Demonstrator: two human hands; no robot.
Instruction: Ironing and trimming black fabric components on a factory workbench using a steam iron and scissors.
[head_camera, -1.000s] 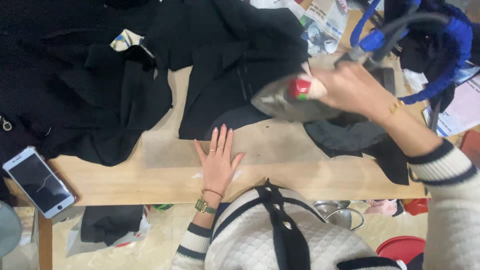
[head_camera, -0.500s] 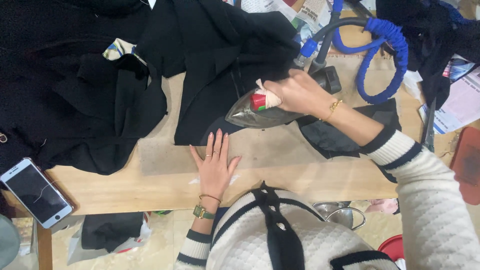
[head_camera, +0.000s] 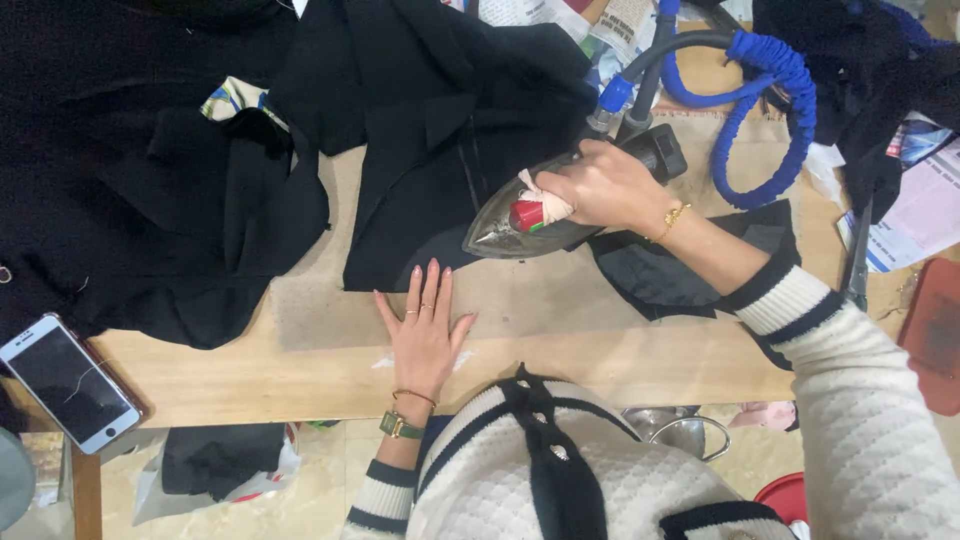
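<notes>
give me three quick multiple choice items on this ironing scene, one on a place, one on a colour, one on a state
1. Where does the phone lie?
A. left table edge
B. under the iron
C. on the floor

2. What colour is the coiled hose?
A. green
B. blue
C. white

3. How is the left hand?
A. clenched around scissors
B. flat, fingers spread
C. gripping the iron

Key: 1 A, it lies at the table's left edge. 2 B, the coil is blue. 3 B, the palm lies flat by the black fabric while the right hand grips the iron.
</notes>
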